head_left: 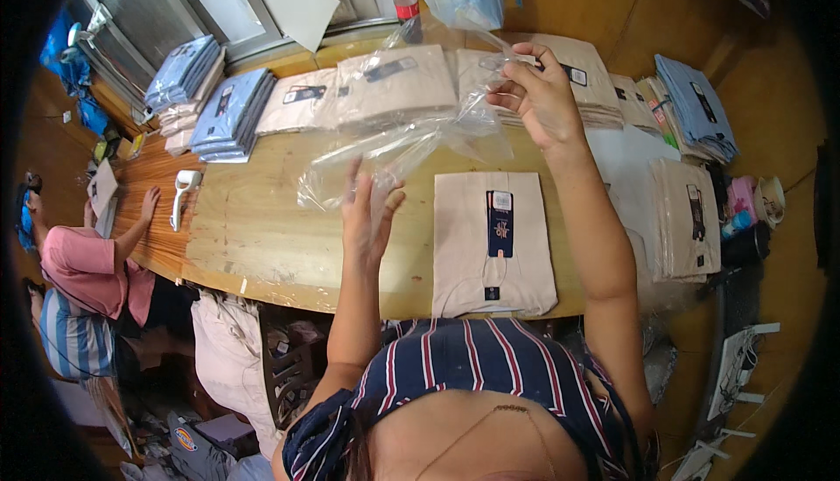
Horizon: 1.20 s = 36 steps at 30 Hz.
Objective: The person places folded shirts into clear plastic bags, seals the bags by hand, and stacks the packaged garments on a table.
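Note:
A clear plastic bag (416, 150) is stretched crumpled in the air above the table. My right hand (544, 100), the higher of the two, pinches one end of it with bent fingers. Lower and to the left, my left hand (372, 211) grips the other part, its fingers partly seen through the film. Below the bag, close to the table's near edge, lies a folded beige shirt (464, 227) with a dark hang tag (500, 231) on its front. Neither hand touches the shirt.
Packed beige shirts (398, 87) line the table's (262, 245) far side, with blue stacks (232, 113) at left and another blue stack (697, 109) at right. A beige stack (682, 218) sits nearer right. A white handheld tool (184, 194) and a co-worker (92, 271) are at left.

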{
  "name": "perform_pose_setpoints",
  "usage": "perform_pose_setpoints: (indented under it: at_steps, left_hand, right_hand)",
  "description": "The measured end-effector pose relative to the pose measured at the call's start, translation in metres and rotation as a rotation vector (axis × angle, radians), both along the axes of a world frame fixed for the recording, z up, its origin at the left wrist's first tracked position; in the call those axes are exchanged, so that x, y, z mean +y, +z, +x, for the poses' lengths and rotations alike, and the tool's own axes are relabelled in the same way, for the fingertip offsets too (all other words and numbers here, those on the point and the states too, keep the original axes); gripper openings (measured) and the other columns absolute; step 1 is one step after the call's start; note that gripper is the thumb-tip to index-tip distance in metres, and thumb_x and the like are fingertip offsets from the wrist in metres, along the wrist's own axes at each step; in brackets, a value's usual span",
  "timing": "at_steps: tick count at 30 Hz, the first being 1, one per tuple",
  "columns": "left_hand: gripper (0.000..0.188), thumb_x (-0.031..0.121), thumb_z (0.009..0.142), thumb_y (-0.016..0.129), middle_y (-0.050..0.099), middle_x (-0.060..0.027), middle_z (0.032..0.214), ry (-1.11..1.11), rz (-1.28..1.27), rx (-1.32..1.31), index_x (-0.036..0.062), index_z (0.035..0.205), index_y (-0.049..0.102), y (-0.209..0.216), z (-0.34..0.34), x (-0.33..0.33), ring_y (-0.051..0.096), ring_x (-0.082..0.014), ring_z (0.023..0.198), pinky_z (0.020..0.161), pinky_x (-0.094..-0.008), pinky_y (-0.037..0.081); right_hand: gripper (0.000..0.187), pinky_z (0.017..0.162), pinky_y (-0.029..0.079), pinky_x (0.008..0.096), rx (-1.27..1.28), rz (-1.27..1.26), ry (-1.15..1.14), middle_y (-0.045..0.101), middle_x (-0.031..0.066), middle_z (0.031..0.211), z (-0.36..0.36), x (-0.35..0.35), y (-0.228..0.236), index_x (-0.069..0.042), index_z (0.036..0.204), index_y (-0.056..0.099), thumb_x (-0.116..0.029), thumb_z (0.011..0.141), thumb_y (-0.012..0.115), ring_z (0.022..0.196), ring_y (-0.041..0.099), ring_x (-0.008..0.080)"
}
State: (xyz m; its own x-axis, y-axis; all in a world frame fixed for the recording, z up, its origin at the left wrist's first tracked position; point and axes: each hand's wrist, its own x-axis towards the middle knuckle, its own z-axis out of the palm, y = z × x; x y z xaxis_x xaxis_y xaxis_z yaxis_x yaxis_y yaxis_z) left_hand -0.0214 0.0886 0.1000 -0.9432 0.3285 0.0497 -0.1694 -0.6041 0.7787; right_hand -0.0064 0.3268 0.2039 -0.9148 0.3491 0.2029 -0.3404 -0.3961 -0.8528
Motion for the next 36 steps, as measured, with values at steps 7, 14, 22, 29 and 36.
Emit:
perform_pose_setpoints:
  at_steps: [7, 14, 22, 29, 36]
  left_hand:
    - [0.057, 0.0, 0.07, 0.059, 0.051, -0.0026, 0.063, 0.076, -0.379, 0.137, 0.0036, 0.119, 0.03, -0.011, -0.005, -0.01, 0.037, -0.0031, 0.042, 0.034, -0.0144, 0.027]
    - [0.056, 0.001, 0.069, 0.06, 0.051, -0.0025, 0.061, 0.084, -0.654, -0.049, 0.0034, 0.118, 0.033, -0.044, 0.027, -0.013, 0.038, -0.003, 0.042, 0.033, -0.0156, 0.026]
    - [0.054, 0.002, 0.069, 0.061, 0.049, -0.0012, 0.059, 0.079, -0.651, -0.123, 0.0051, 0.116, 0.034, -0.066, 0.037, -0.007, 0.037, -0.0035, 0.041, 0.033, -0.0163, 0.026]
    - [0.058, 0.002, 0.071, 0.06, 0.053, -0.0036, 0.063, -0.004, -0.803, -0.111, 0.0079, 0.12, 0.03, -0.06, 0.032, -0.019, 0.038, -0.0033, 0.042, 0.033, -0.0163, 0.026]
    - [0.066, -0.003, 0.068, 0.06, 0.053, -0.0036, 0.064, 0.005, -0.79, -0.173, 0.0087, 0.123, 0.025, -0.081, 0.035, -0.042, 0.049, -0.0088, 0.053, 0.04, -0.0182, 0.035]
  right_hand:
    - [0.041, 0.051, 0.049, 0.0301, -0.22, 0.146, -0.026, 0.048, 0.0098, 0.075, 0.025, 0.048, -0.057, -0.007, 0.107, 0.032, 0.007, 0.073, 0.05, 0.059, 0.055, 0.0212]
    - [0.047, 0.055, 0.049, 0.0328, -0.492, 0.3, -0.23, 0.047, 0.0101, 0.078, 0.034, 0.039, -0.126, -0.007, 0.107, 0.034, 0.01, 0.068, 0.053, 0.066, 0.055, 0.0233]
    - [0.026, 0.077, 0.035, 0.0316, 0.136, 1.751, -0.122, 0.053, 0.001, 0.093, 0.07, -0.018, -0.126, -0.012, 0.09, 0.056, -0.006, 0.065, 0.056, 0.089, 0.045, 0.018]
    - [0.011, 0.072, 0.034, 0.0284, 0.204, 1.532, 0.104, 0.053, -0.0015, 0.084, 0.058, 0.003, -0.113, -0.01, 0.067, 0.061, -0.011, 0.056, 0.064, 0.081, 0.046, 0.0155]
    - [0.011, 0.066, 0.044, 0.0246, -0.05, 0.997, 0.034, 0.045, 0.004, 0.082, 0.084, 0.044, -0.14, -0.002, 0.068, 0.06, 0.006, 0.059, 0.061, 0.08, 0.046, 0.0138]
